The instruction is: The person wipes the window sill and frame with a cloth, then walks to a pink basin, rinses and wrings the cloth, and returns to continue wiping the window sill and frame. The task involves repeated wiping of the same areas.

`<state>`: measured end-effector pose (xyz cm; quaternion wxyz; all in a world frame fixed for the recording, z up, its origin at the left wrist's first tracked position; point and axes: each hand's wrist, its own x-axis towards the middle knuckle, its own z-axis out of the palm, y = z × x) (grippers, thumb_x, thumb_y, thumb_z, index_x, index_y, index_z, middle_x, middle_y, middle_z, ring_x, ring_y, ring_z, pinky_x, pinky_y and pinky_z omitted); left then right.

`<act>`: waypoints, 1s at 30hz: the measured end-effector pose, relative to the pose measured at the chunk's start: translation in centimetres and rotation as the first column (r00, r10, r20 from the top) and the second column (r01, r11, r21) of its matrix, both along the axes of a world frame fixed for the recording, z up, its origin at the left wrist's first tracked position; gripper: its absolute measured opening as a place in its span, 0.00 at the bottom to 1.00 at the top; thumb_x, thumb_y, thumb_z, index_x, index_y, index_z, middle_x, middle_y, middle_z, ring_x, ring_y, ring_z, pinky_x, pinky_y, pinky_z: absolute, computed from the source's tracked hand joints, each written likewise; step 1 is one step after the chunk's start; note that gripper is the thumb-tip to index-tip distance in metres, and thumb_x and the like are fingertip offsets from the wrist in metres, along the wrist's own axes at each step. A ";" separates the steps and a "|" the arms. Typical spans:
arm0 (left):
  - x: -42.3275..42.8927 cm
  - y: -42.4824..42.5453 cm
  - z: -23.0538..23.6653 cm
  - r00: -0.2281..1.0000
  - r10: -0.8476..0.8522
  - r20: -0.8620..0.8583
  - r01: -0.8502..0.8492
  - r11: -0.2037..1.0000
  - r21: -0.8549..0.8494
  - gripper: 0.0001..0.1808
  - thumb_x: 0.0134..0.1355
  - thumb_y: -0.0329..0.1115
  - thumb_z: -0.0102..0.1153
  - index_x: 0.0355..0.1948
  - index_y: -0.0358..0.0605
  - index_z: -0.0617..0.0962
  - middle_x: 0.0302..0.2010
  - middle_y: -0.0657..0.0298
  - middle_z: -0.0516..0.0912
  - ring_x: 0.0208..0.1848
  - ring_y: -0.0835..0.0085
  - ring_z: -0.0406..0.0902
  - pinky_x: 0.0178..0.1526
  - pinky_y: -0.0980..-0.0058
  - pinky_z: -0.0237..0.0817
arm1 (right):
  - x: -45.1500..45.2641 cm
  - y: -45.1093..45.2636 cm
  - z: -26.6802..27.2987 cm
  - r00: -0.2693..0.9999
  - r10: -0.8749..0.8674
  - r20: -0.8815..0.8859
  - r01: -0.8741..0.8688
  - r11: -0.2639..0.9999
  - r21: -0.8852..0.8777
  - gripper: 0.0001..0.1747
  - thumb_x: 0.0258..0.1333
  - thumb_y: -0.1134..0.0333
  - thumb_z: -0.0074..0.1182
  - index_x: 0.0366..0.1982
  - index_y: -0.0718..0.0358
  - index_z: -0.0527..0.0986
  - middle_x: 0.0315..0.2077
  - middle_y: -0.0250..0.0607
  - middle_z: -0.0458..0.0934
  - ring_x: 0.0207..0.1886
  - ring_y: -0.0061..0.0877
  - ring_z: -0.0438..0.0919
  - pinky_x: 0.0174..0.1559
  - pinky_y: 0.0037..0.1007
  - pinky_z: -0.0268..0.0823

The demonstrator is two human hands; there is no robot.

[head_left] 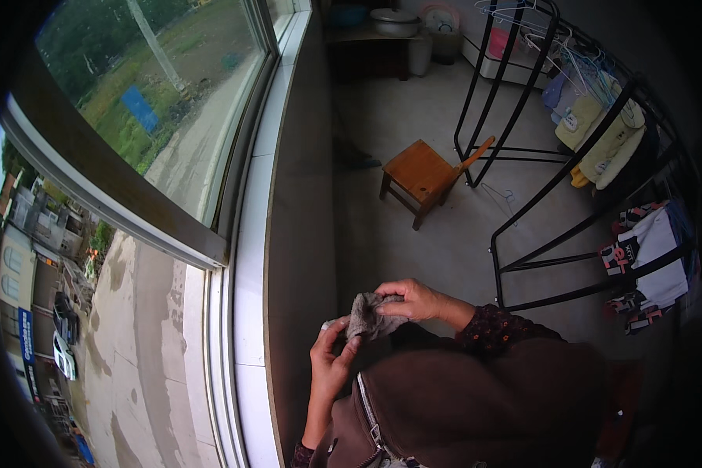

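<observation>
A small crumpled grey-brown cloth (370, 319) is held up in front of the dark brown zipped jacket (468, 392). My left hand (332, 354) pinches its lower left edge between thumb and fingers, with a pale ring or band on one finger. From the right, my right hand (412, 301) grips the cloth's upper side, its thumb lying over the folds. The two hands are close together near the window wall. Part of the cloth is hidden behind the fingers.
A sliding window (210, 251) and white tiled sill (251, 234) run along the left. A small wooden chair (421, 169) stands ahead. Black metal racks (538, 266) with hangers and clothes (605, 140) fill the right. A wire hanger (506, 199) lies on the floor.
</observation>
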<state>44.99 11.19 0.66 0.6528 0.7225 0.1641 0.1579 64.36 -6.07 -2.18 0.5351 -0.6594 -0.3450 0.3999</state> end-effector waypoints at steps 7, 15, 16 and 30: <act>15.3 4.0 -4.3 0.979 -0.138 -0.149 0.116 0.982 -0.149 0.10 0.67 0.25 0.65 0.49 0.39 0.85 0.43 0.65 0.86 0.47 0.78 0.81 0.53 0.76 0.71 | 11.4 -2.8 -3.3 0.951 -0.307 0.048 0.307 0.952 -0.009 0.14 0.61 0.67 0.63 0.47 0.64 0.81 0.35 0.35 0.86 0.37 0.17 0.81 0.43 0.25 0.73; 31.1 10.8 -3.9 0.933 0.036 -0.359 0.044 0.976 0.213 0.11 0.67 0.30 0.66 0.47 0.37 0.84 0.39 0.61 0.87 0.39 0.75 0.83 0.45 0.74 0.74 | 31.4 -2.0 -3.3 0.905 -0.380 0.192 0.408 0.903 -0.134 0.14 0.59 0.66 0.64 0.46 0.65 0.81 0.30 0.42 0.85 0.31 0.23 0.81 0.38 0.29 0.73; 32.5 11.6 -3.7 0.916 0.065 -0.396 0.049 0.961 0.272 0.10 0.65 0.29 0.67 0.46 0.37 0.84 0.38 0.59 0.87 0.37 0.73 0.83 0.43 0.74 0.75 | 33.6 -1.4 -3.0 0.900 -0.391 0.194 0.420 0.896 -0.143 0.14 0.59 0.66 0.64 0.46 0.65 0.81 0.30 0.43 0.85 0.31 0.24 0.81 0.38 0.29 0.73; 61.9 24.1 -8.2 0.922 0.005 -0.386 0.123 0.944 0.307 0.11 0.66 0.32 0.65 0.46 0.36 0.85 0.37 0.51 0.87 0.36 0.65 0.86 0.42 0.69 0.76 | 64.6 5.5 -5.9 0.587 -0.587 0.558 0.752 0.650 -0.108 0.14 0.60 0.71 0.57 0.48 0.65 0.80 0.35 0.50 0.85 0.33 0.29 0.83 0.38 0.31 0.74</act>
